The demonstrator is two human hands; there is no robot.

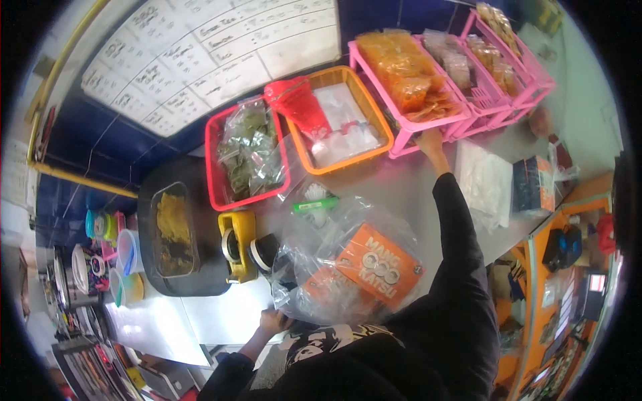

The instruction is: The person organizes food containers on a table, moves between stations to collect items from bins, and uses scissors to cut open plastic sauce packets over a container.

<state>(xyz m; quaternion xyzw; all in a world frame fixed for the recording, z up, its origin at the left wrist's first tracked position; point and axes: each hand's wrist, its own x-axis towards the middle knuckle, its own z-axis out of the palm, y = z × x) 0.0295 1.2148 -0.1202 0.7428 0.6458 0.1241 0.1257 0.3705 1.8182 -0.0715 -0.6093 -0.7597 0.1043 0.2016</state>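
Note:
My right arm stretches far out, and my right hand (431,142) is at the lower front of a pink plastic rack (401,144); its fingers are hidden by the rack. In the rack's front tier lie several small clear bags of orange sauce (408,67). Close to my body, my left hand (274,322) rests at the counter's near edge, beside a large clear plastic bag (307,254); its fingers are too unclear to read. Orange printed boxes (381,264) show in and under that bag. A green-and-white brush-like item (315,204) lies behind it.
Left of the bag stand a yellow tape dispenser (238,247) and a black tray (150,234) holding a tub of yellow-brown crumbs (175,220). Behind are a red basket (210,160) of bagged green leaves and an orange basket (382,120). White packs (483,184) lie right.

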